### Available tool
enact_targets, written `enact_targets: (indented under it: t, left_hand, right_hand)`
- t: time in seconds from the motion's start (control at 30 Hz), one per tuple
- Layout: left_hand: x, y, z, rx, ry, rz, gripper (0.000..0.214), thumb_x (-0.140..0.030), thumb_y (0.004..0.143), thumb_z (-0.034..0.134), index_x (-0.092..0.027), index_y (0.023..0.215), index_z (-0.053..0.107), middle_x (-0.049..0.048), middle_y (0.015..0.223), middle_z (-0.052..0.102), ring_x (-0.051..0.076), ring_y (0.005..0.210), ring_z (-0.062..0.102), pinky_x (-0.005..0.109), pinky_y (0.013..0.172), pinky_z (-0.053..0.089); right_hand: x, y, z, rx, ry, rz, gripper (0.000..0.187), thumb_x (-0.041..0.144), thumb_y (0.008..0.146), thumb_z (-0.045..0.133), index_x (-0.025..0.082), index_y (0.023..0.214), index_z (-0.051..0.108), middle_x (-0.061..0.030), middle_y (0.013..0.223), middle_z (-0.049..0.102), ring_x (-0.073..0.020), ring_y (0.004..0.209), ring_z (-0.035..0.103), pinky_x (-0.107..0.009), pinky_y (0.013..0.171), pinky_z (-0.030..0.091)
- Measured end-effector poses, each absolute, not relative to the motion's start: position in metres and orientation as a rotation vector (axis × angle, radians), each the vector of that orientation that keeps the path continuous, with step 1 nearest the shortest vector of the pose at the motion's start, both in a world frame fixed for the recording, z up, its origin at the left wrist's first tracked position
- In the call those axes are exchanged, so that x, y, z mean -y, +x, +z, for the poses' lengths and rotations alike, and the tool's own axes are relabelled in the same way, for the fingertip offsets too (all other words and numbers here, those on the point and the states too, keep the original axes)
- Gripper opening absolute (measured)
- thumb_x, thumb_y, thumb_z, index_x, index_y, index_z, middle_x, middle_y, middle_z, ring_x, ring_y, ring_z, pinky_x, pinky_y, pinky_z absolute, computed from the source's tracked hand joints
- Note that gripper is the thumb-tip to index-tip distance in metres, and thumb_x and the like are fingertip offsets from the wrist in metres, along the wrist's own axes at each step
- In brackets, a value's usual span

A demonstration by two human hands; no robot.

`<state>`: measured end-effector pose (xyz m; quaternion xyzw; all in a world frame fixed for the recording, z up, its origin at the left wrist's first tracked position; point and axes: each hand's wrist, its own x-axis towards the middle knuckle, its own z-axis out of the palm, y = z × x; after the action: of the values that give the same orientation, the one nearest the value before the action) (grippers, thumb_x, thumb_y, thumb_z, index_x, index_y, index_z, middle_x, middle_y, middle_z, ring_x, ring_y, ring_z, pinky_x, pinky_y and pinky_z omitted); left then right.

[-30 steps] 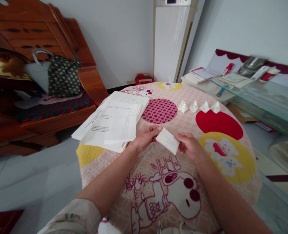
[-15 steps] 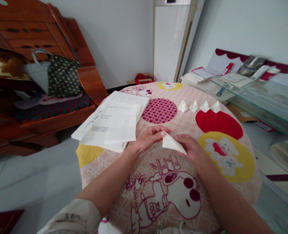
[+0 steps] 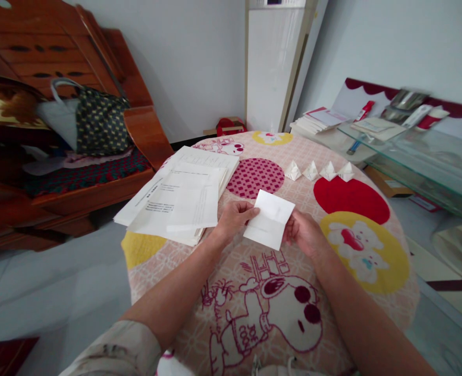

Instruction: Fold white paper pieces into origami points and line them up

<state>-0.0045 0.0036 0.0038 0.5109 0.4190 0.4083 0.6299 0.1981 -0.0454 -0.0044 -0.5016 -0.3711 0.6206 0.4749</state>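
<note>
A small white sheet of paper (image 3: 269, 220), roughly square and creased across its middle, is held over the table between my two hands. My left hand (image 3: 234, 219) pinches its left edge between thumb and fingers. On the opposite edge, my right hand (image 3: 303, 232) grips the paper with curled fingers, partly hidden behind it. Beyond my hands, several folded paper pyramids (image 3: 311, 171) stand in a row on the patterned tablecloth (image 3: 250, 271). To the left of my left hand lies a stack of printed paper sheets (image 3: 176, 198).
A wooden bench (image 3: 144, 136) with a dark patterned bag (image 3: 101, 120) on it stands at the left. At the right is a glass shelf table (image 3: 442, 162) carrying papers and metal bowls (image 3: 409, 99). A tall white cabinet-like unit (image 3: 273, 68) stands behind the table.
The paper was a folded triangle and is now opened out into a square. Both hands have shifted their grip to its side edges. The pyramids and the stack have not moved.
</note>
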Motion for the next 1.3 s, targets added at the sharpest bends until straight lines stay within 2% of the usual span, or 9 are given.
enact_targets:
  t: [0.07, 0.13, 0.23, 0.33, 0.63, 0.9, 1.1, 1.2, 1.3]
  left_hand:
    - [-0.004, -0.005, 0.005, -0.978, 1.120, 0.972, 0.031, -0.037, 0.069, 0.080, -0.012, 0.065, 0.062, -0.0016, 0.060, 0.057, 0.007, 0.053, 0.045, 0.022, 0.052, 0.033]
    - [-0.004, -0.005, 0.006, -0.991, 1.088, 0.993, 0.030, -0.037, 0.069, 0.080, -0.012, 0.066, 0.063, -0.0010, 0.061, 0.058, 0.007, 0.053, 0.046, 0.022, 0.051, 0.033]
    - [-0.004, -0.005, 0.005, -0.993, 1.076, 1.003, 0.031, -0.037, 0.068, 0.082, -0.011, 0.065, 0.064, -0.0017, 0.059, 0.057, 0.005, 0.050, 0.043, 0.021, 0.048, 0.029]
    - [-0.005, -0.005, 0.003, -0.928, 1.008, 0.963, 0.036, -0.039, 0.064, 0.086, -0.012, 0.062, 0.062, -0.0017, 0.058, 0.058, 0.006, 0.049, 0.046, 0.021, 0.048, 0.032]
    - [-0.006, -0.006, -0.002, -0.847, 0.892, 0.903, 0.041, -0.043, 0.062, 0.089, -0.011, 0.065, 0.063, 0.0010, 0.060, 0.063, 0.008, 0.050, 0.053, 0.020, 0.048, 0.038]
    - [-0.004, -0.007, 0.003, -0.865, 1.001, 0.896, 0.035, -0.038, 0.066, 0.086, -0.012, 0.065, 0.063, -0.0002, 0.061, 0.064, 0.007, 0.052, 0.056, 0.019, 0.052, 0.045]
    - [-0.005, -0.012, -0.002, -0.750, 1.341, 0.451, 0.030, -0.037, 0.073, 0.081, -0.009, 0.080, 0.072, 0.0072, 0.069, 0.071, 0.013, 0.058, 0.065, 0.025, 0.057, 0.053]
    - [-0.006, -0.013, -0.003, -0.701, 1.463, 0.494, 0.035, -0.036, 0.073, 0.083, -0.009, 0.093, 0.072, 0.0056, 0.077, 0.072, 0.012, 0.065, 0.065, 0.022, 0.059, 0.052]
    - [-0.009, -0.016, -0.002, -0.656, 1.455, 0.603, 0.052, -0.033, 0.072, 0.083, -0.010, 0.116, 0.067, 0.0041, 0.083, 0.071, 0.012, 0.069, 0.064, 0.020, 0.058, 0.051]
  right_hand:
    - [0.045, 0.199, -0.002, 0.941, -1.190, 1.551, 0.063, 0.073, 0.085, 0.050, 0.015, 0.070, 0.070, -0.0078, 0.053, 0.065, -0.0144, 0.040, 0.055, -0.024, 0.034, 0.037]
    - [0.046, 0.199, 0.000, 0.981, -1.143, 1.543, 0.065, 0.076, 0.083, 0.052, 0.015, 0.072, 0.071, -0.0088, 0.057, 0.068, -0.0148, 0.043, 0.059, -0.023, 0.035, 0.039]
    - [0.049, 0.199, 0.000, 1.040, -1.135, 1.462, 0.049, 0.063, 0.077, 0.072, 0.015, 0.070, 0.070, -0.0063, 0.056, 0.068, -0.0142, 0.044, 0.060, -0.022, 0.037, 0.041]
    - [0.049, 0.197, -0.002, 1.043, -1.152, 1.430, 0.037, 0.050, 0.072, 0.081, 0.015, 0.070, 0.071, -0.0033, 0.054, 0.067, -0.0126, 0.041, 0.056, -0.022, 0.036, 0.041]
    - [0.049, 0.197, 0.004, 0.966, -1.039, 1.462, 0.051, 0.065, 0.077, 0.071, 0.015, 0.068, 0.072, -0.0069, 0.059, 0.070, -0.0144, 0.042, 0.061, -0.022, 0.036, 0.045]
    - [0.049, 0.198, 0.000, 0.981, -1.155, 1.372, 0.029, 0.044, 0.071, 0.080, 0.016, 0.069, 0.070, 0.0001, 0.056, 0.064, -0.0123, 0.044, 0.053, -0.024, 0.041, 0.043]
    - [0.048, 0.210, 0.002, 1.042, -1.312, 1.245, 0.027, 0.040, 0.072, 0.077, 0.017, 0.065, 0.064, 0.0053, 0.053, 0.053, -0.0086, 0.046, 0.043, -0.021, 0.043, 0.030]
    - [0.047, 0.218, 0.003, 1.126, -1.368, 1.356, 0.027, 0.042, 0.074, 0.075, 0.017, 0.070, 0.065, 0.0043, 0.055, 0.056, -0.0101, 0.047, 0.047, -0.022, 0.044, 0.032]
    - [0.047, 0.223, 0.002, 1.173, -1.421, 1.454, 0.027, 0.043, 0.073, 0.074, 0.017, 0.072, 0.066, 0.0024, 0.056, 0.060, -0.0118, 0.047, 0.051, -0.023, 0.044, 0.033]
